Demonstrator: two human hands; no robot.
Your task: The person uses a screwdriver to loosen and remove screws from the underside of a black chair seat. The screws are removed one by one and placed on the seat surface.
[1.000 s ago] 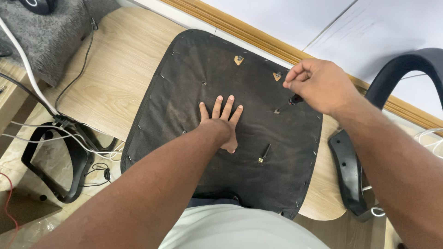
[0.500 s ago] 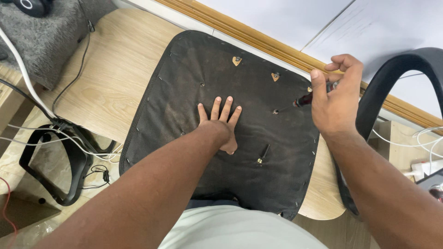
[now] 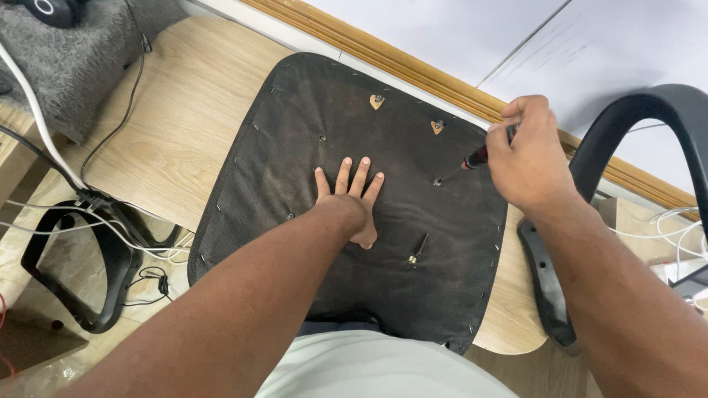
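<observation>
Head view: the left hand (image 3: 352, 200) lay flat, fingers spread, pressing the black fabric-covered seat base (image 3: 310, 243) onto the pale wooden bench (image 3: 177, 125), apparently to steady it. At its 2 o'clock, the right hand (image 3: 525, 156) was closed around a screwdriver (image 3: 472, 158), its tip seated in a screw (image 3: 438, 180). A loose bolt (image 3: 419, 249) lay nearby.

The right hand (image 3: 527, 158) has rolled back over the screwdriver (image 3: 472, 158), apparently turning it in place.
</observation>
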